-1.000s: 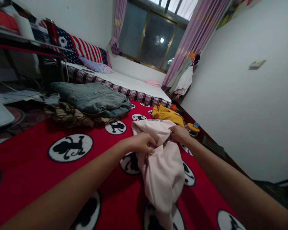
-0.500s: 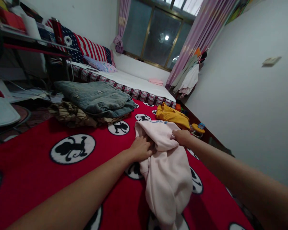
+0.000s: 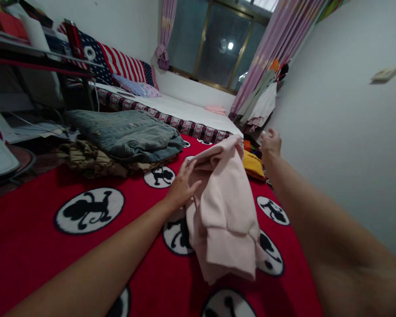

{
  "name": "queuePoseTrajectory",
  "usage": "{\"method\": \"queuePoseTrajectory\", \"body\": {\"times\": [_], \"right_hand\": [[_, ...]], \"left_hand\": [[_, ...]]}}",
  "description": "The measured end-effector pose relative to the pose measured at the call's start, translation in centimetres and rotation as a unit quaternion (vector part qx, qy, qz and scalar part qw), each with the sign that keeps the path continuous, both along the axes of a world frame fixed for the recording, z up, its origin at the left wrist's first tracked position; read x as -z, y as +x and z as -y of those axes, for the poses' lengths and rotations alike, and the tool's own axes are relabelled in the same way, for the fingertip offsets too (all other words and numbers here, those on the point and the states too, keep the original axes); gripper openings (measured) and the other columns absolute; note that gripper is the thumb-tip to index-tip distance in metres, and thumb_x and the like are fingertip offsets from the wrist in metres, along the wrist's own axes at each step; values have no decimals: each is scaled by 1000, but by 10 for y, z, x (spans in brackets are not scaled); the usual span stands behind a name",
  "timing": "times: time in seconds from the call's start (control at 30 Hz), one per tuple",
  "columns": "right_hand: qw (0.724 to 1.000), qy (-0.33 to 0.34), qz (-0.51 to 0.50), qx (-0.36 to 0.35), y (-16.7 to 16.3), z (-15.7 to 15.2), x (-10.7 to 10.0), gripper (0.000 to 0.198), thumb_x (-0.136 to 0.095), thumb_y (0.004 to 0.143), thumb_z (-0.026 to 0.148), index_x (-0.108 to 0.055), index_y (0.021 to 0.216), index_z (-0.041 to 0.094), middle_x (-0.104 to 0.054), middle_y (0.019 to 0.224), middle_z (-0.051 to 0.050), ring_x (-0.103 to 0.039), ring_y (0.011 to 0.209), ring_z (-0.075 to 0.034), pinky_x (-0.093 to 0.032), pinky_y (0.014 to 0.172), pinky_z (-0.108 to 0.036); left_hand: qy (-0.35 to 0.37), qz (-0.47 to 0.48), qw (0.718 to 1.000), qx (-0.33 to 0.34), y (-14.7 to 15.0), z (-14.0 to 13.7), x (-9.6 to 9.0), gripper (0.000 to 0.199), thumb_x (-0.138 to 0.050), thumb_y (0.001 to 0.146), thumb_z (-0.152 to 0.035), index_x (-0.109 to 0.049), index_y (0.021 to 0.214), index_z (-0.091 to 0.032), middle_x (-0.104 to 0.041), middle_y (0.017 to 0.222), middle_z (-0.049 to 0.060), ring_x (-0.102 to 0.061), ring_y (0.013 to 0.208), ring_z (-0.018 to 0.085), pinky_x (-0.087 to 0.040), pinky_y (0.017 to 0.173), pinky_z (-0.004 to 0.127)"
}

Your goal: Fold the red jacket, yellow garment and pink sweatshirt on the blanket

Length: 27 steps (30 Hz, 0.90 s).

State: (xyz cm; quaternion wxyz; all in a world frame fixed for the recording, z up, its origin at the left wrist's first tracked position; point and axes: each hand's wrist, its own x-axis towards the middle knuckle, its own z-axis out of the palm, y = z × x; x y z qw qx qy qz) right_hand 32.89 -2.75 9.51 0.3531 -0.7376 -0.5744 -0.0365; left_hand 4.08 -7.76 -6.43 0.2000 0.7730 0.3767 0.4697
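Left hand [image 3: 182, 187] is open, touching the pink garment [image 3: 229, 198] over the red blanket [image 3: 158, 281], nearer its right edge. Right hand [image 3: 270, 141] is raised by that edge, half curled, apart from the garment; whether it pinches something, I cannot tell. Good handling needs a light, flat left palm. Toward the far edge I count one denim garment [image 3: 128, 136], one brown garment [image 3: 86, 158], one yellow garment [image 3: 253, 165]; pink, also one.
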Motion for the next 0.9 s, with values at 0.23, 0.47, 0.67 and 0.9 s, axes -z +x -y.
{"method": "queuePoseTrajectory", "body": {"times": [0.23,0.47,0.67,0.9], "right_hand": [[982,86,-126,-113,-49,56,111,48,-50,87,45,-55,119,11,-62,123,-16,-60,110,-22,-45,95,-32],[958,-23,-214,-188,-66,99,125,50,-54,82,53,-58,113,14,-69,104,-12,-66,94,-23,-51,84,-34],[954,-177,10,-243,-95,118,110,70,-71,73,47,-50,135,22,-63,127,-11,-61,112,-30,-46,93,-39],[971,-136,58,-189,-105,127,118,53,-61,82,44,-57,128,19,-65,123,-11,-60,111,-28,-45,95,-37]], "left_hand": [[-40,-62,995,-64,-1,-11,17,47,-59,81,-23,-59,127,-13,-52,135,16,-48,128,29,-39,109,42],[-14,-102,993,-63,3,-6,15,35,-59,80,-25,-68,113,-18,-62,121,11,-57,115,28,-44,102,41],[-8,-84,996,21,2,2,6,27,-51,89,-31,-72,100,-19,-71,101,7,-62,99,24,-48,91,37],[-14,-186,966,-178,2,11,3,44,-62,78,-38,-66,116,-16,-59,116,17,-56,109,35,-47,93,46]]}}
